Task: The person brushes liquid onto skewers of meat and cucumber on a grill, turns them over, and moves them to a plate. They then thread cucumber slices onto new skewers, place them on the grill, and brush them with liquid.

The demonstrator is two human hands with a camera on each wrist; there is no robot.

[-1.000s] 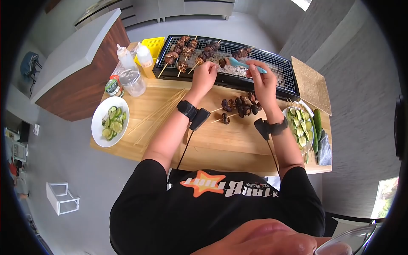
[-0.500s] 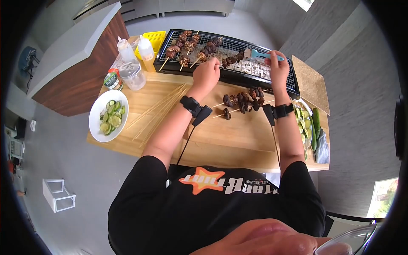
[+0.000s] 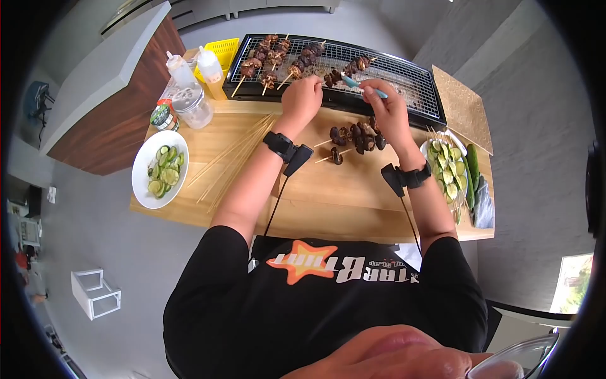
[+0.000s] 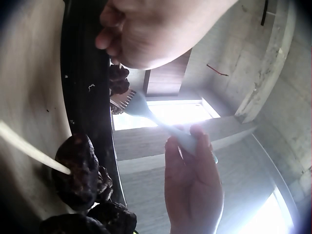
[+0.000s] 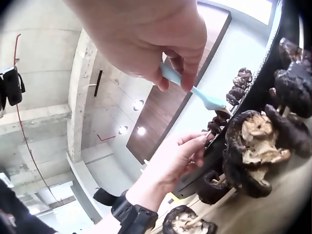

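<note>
Over the grill's near edge, my left hand [image 3: 303, 100] pinches the end of a skewer of dark browned pieces [image 3: 360, 66] that lies across the wire grate. My right hand [image 3: 386, 110] holds a light-blue basting brush [image 3: 372, 90] by its handle, thumb and fingers closed round it. Its bristles are right at the near pieces of that skewer, and the left wrist view shows the brush [image 4: 141, 106] side-on there. Below the hands, skewers of dark mushrooms [image 3: 360, 138] lie on the wooden board; cut mushroom pieces [image 5: 258, 141] loom close in the right wrist view.
More loaded skewers [image 3: 257, 60] lie on the grill's [image 3: 435, 114] left part. Sauce bottles [image 3: 211, 66], a lidded jar [image 3: 192, 107] and a bowl of cucumber slices [image 3: 144, 189] stand left. Bare bamboo sticks [image 3: 237, 155] lie on the table. Cucumber skewers [image 3: 447, 170] on a plate are at right.
The brush first moved right along the skewer to its far pieces, and is now back left at the near pieces. My left hand kept its hold on the skewer end.
</note>
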